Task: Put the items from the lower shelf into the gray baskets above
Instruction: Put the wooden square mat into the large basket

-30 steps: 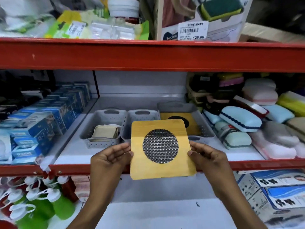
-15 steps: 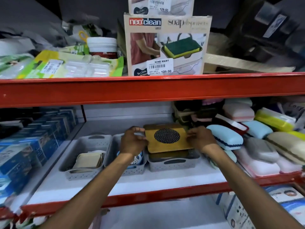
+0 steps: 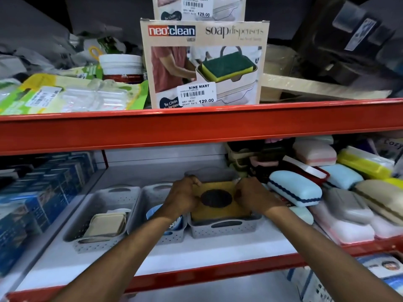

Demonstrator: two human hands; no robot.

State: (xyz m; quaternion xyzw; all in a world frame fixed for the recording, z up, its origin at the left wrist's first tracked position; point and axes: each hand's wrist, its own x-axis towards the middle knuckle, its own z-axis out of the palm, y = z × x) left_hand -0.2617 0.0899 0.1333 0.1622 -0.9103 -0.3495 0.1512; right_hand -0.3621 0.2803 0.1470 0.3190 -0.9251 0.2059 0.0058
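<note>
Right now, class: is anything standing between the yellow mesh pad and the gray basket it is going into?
Nothing visible does. The yellow pad, held by the left hand and right hand, already sits low in the right gray basket, apparently on similar yellow pads.

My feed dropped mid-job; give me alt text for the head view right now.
Both hands, left hand and right hand, press a yellow card with a dark mesh circle into the rightmost gray basket on the red-edged shelf. Two more gray baskets sit left of it; soap cases are piled to the right.
</note>
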